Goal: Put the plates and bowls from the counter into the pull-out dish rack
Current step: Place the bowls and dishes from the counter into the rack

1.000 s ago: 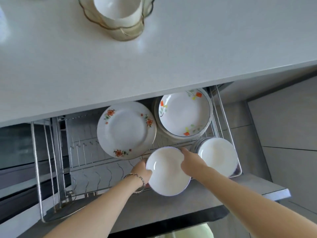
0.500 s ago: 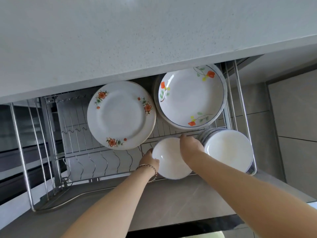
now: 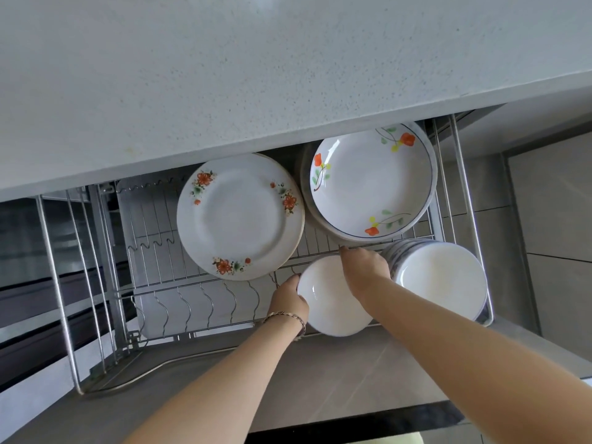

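Note:
A small white bowl sits low in the front row of the wire pull-out dish rack. My left hand grips its left rim and my right hand holds its upper right rim. Right of it stands a stack of white bowls. Behind, a stack of flowered flat plates and a stack of deep flowered plates rest in the back row.
The grey counter overhangs the back of the rack and fills the upper half of the view. Bare wire slots lie left of the bowl. Grey floor tiles show to the right.
Both hands have carried the small bowl forward and down into the rack beside the white bowl stack. My view has dropped, so the dishes on the counter have left the frame.

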The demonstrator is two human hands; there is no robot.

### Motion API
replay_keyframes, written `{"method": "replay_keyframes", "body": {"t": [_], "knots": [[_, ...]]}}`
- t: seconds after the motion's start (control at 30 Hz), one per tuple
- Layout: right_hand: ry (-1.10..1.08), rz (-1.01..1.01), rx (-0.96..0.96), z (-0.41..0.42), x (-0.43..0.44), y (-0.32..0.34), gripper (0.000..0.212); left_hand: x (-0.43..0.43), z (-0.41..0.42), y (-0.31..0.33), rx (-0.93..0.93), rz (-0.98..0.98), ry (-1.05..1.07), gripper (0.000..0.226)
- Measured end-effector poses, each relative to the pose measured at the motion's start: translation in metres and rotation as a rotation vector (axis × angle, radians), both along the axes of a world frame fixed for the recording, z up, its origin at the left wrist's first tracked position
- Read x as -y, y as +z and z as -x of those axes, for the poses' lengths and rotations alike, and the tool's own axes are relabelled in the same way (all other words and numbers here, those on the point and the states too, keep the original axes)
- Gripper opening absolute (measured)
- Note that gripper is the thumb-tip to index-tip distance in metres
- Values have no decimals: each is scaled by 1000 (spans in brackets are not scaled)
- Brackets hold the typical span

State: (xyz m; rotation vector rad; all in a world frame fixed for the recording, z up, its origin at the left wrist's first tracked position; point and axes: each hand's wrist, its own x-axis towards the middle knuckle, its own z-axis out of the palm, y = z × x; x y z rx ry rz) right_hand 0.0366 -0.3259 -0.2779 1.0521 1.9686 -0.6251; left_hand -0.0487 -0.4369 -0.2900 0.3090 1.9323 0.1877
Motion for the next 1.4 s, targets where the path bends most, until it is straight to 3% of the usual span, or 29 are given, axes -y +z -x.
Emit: {"method": "replay_keyframes", "body": {"t": [0.23, 0.37, 0.5, 0.63, 0.73, 0.8, 0.87, 0.97, 1.07, 1.17, 1.27, 1.33, 1.4], "knots": [[39, -61, 81, 2, 13, 12, 52, -8, 17, 13, 218, 171, -35, 54], [-14, -40, 50, 11, 17, 46, 41, -8, 40, 43, 77, 73, -179, 50], [-359, 37, -130, 38, -2, 103, 32, -15, 80, 89, 18, -135, -130, 32], [-732, 43, -585, 87, -52, 178, 20, -30, 128, 142, -112, -243, -81, 31], [-1109, 106, -879, 131, -96, 228, 40, -36, 159, 175, -218, -304, -66, 31], [-1263, 222, -904, 160, -119, 248, 56, -36, 174, 190, -266, -339, -41, 30], [-1358, 343, -829, 183, -132, 250, 58, -33, 184, 199, -274, -361, -1, 29], [-1412, 432, -809, 203, -137, 233, 47, -25, 192, 203, -268, -362, 44, 27], [-1479, 497, -959, 213, -137, 221, 36, -13, 193, 200, -261, -359, 95, 26], [-1544, 444, -1087, 213, -137, 215, 33, -4, 190, 199, -235, -371, 146, 27], [-1545, 387, -1052, 194, -119, 217, 28, -1, 184, 206, -178, -437, 224, 26], [-1511, 404, -1025, 174, -96, 217, 23, -2, 180, 214, -98, -544, 352, 39], [-1439, 426, -1006, 152, -66, 223, 17, -4, 174, 226, 121, -639, 549, 59]]}}
